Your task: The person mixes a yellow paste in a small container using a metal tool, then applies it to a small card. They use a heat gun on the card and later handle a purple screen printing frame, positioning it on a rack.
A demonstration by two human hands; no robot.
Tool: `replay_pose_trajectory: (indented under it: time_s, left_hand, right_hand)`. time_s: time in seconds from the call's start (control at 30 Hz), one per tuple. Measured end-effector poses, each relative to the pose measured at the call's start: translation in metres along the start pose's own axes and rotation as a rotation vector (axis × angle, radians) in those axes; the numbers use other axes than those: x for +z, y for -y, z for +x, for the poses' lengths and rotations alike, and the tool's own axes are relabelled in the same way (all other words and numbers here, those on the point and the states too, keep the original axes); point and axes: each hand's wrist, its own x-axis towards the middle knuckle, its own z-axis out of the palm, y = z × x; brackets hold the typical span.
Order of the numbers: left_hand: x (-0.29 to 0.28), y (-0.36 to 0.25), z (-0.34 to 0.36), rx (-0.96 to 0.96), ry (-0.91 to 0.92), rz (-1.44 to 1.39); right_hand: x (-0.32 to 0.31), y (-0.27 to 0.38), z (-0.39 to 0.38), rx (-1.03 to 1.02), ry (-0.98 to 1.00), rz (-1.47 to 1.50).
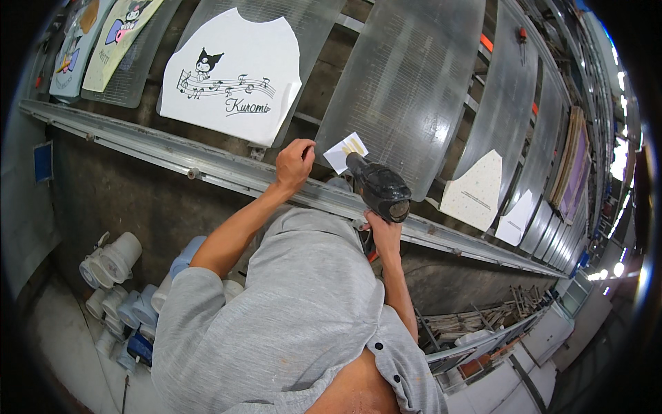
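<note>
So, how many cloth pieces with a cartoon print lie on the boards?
3: a white piece at top centre, a yellow one and a blue one at top left; more may be hidden.

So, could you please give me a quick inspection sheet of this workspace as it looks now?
Surface: slanted ribbed grey boards in a row above a metal rail.
Job's things: small white piece with a yellow print on a board; black heat gun aimed at it.
Clutter: white and blue plastic tubs on the floor; wooden sticks lower right.
Grippers: left hand touches the small piece's edge; right hand grips the gun's handle.
Cables: nothing seen.
Surroundings: printed white garment panel; more panels along the row.
</note>
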Motion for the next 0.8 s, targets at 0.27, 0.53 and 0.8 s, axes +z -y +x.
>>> replay_pose_trajectory:
  time_s: [0.27,0.53,0.8]
  left_hand:
    - [-0.002,-0.005,0.005,-0.169,0.073,-0.011]
    - [-0.002,-0.003,0.008,-0.101,-0.082,-0.105]
    - [-0.005,-0.007,0.017,-0.109,-0.052,-0.107]
  right_hand:
    - [0.001,0.001,0.0,0.014,0.005,0.001]
    - [-0.004,0.0,-0.013,0.047,-0.022,-0.06]
    - [-0.004,-0.002,-0.016,0.02,-0.021,-0.104]
